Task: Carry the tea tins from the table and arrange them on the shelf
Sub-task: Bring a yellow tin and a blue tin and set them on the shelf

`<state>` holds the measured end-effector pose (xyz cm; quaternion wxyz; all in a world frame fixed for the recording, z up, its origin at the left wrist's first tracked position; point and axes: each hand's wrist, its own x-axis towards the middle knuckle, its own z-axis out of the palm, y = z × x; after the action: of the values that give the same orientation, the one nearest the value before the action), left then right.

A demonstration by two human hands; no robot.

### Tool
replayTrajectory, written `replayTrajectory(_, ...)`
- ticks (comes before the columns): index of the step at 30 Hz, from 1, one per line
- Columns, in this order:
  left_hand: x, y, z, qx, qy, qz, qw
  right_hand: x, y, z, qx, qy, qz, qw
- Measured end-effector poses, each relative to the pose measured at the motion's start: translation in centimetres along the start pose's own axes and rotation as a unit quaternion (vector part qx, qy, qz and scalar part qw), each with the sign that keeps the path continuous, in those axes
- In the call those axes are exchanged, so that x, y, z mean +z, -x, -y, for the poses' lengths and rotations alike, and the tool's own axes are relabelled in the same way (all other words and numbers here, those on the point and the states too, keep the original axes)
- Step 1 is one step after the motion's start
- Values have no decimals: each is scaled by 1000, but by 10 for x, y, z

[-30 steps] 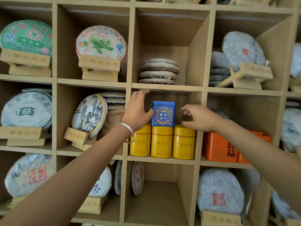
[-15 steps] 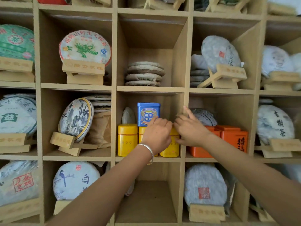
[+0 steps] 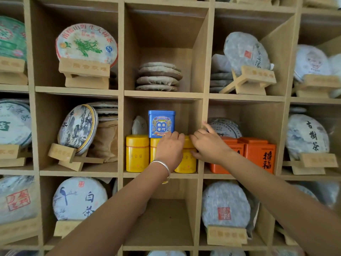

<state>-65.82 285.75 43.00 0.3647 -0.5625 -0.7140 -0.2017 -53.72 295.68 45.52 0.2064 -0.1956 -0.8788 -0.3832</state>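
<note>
Matt, raw-looking wood is being shown by the shelf (image 3: 162, 94); a glossy printed metal finish by the blue tin (image 3: 161, 123); smooth, satin-looking yellow by the yellow tins (image 3: 137, 153); crinkled paper by the wrapped tea cakes (image 3: 225, 204).

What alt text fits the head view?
Two hands, left hand and right hand, rest on yellow tea tins in a wooden shelf cubby, a blue tin stacked on top. Orange tins sit in the next cubby; wrapped tea cakes surround.
</note>
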Motion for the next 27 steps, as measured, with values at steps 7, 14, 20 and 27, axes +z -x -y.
replayTrajectory(7,0,-2,1,0,-15,2,1000,-1,0,-1,-6,3,-14,1000)
replayTrajectory(14,1,-2,3,5,-10,-6,1000,0,1,1,-2,-1,-11,1000)
replayTrajectory(20,1,-1,6,10,-7,1,1000,1,0,2,3,-7,-17,1000)
replayTrajectory(27,-8,0,5,15,36,-35,999,-5,6,2,1,-34,-28,999)
